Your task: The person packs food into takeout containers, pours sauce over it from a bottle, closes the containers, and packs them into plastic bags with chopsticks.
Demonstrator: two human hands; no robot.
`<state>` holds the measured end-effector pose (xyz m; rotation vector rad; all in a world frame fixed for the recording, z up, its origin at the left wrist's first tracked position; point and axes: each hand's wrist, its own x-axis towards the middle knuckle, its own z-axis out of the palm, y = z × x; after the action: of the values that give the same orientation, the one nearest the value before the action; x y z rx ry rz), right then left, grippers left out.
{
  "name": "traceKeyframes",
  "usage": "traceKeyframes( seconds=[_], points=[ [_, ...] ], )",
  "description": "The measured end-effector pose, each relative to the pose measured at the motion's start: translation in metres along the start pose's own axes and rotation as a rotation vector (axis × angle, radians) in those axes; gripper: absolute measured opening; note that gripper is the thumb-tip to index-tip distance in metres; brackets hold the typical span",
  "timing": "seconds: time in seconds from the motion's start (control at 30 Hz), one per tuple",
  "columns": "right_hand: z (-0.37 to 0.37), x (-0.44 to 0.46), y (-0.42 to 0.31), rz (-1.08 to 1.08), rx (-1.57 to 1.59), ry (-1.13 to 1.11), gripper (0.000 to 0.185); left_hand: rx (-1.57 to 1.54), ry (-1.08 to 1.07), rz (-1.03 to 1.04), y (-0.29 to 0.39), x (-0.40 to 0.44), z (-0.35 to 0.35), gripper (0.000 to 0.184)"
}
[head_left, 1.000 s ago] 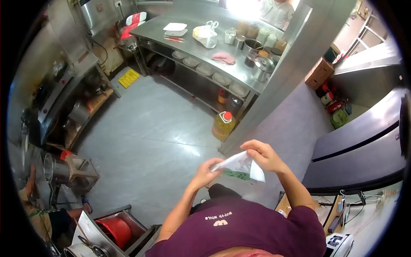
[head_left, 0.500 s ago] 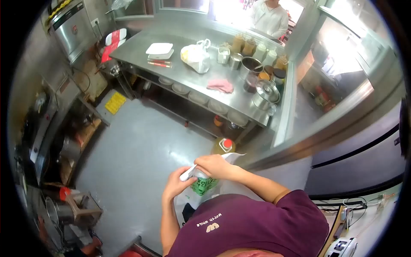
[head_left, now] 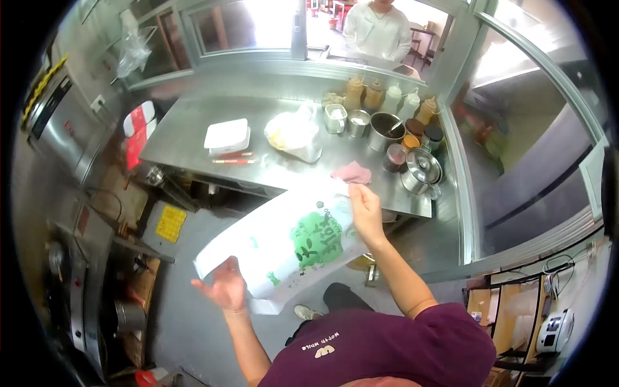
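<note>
A white plastic bag (head_left: 267, 235) with green printing is spread out wide in front of me. My right hand (head_left: 365, 216) pinches its upper right corner near the counter's front edge. At the bag's lower left side is my left hand (head_left: 224, 285), its fingers spread and its palm partly against the plastic; the bag hides some of the fingers. Just beyond the bag, a pink cloth (head_left: 352, 173) lies on the steel counter (head_left: 187, 122). Farther back on the counter sits a tied white bag (head_left: 291, 134) with something yellowish inside.
White takeaway boxes (head_left: 227, 134) and red-wrapped chopsticks (head_left: 233, 161) lie on the counter's left. Squeeze bottles (head_left: 392, 98), a steel pot (head_left: 387, 129) and a lidded pot (head_left: 422, 169) crowd its right end. A person (head_left: 379, 32) in white stands beyond the window.
The bag, bunched between both hands before, is now unfolded and spread wide. My right hand moved up and forward with it; my left hand moved left and opened. The view has tilted up toward the counter.
</note>
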<state>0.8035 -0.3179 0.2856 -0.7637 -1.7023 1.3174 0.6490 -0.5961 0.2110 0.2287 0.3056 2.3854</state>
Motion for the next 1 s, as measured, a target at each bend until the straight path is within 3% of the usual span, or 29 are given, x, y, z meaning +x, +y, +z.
traceKeyframes(
  seconds=[0.03,0.13,0.23,0.33,0.37,0.47,0.57,0.67,0.73,0.8,0.83,0.9,0.97,1.0],
  points=[
    [0.002,0.005,0.007,0.016,-0.002,0.086,0.026,0.004,-0.095,-0.079,-0.01,0.017,0.033,0.077],
    [0.002,0.034,0.038,0.07,-0.017,0.208,0.027,0.734,0.194,-0.22,-0.038,0.06,0.023,0.064],
    [-0.007,0.055,0.059,0.135,0.005,0.225,0.027,1.147,-0.044,-0.392,-0.045,0.099,-0.006,0.055],
    [0.004,0.103,0.071,0.108,0.023,0.283,0.028,0.702,0.156,-0.395,-0.049,0.145,0.013,0.045],
    [0.009,0.113,0.075,0.103,0.016,0.309,0.028,0.511,0.2,-0.484,-0.052,0.161,0.032,0.03],
    [0.019,0.156,0.073,0.118,0.045,0.279,0.028,1.135,0.029,-0.244,-0.06,0.191,0.041,0.021],
    [0.026,0.191,0.056,0.083,0.107,0.187,0.028,1.087,0.046,-0.239,-0.055,0.225,0.05,0.02],
    [0.026,0.215,0.053,0.058,0.02,0.24,0.019,1.03,0.019,-0.262,-0.049,0.249,0.067,0.02],
    [0.036,0.226,0.048,-0.384,-0.473,0.472,0.014,1.005,-0.012,-0.276,-0.043,0.263,0.07,0.02],
    [0.053,0.228,0.029,-0.618,-0.632,0.5,0.012,1.068,-0.029,-0.27,-0.036,0.279,0.072,0.021],
    [0.065,0.219,0.019,-0.629,-0.544,0.415,0.012,1.096,-0.039,-0.269,-0.032,0.286,0.073,0.022],
    [0.095,0.202,0.015,-0.516,-0.307,-0.006,0.018,1.071,-0.057,-0.296,-0.031,0.299,0.082,0.02],
    [0.128,0.194,0.001,-0.453,-0.305,-0.31,0.027,1.056,-0.102,-0.337,-0.027,0.314,0.08,0.019],
    [0.144,0.194,0.003,-0.471,-0.303,-0.301,0.029,1.054,-0.141,-0.359,-0.025,0.324,0.074,0.018]
  ],
)
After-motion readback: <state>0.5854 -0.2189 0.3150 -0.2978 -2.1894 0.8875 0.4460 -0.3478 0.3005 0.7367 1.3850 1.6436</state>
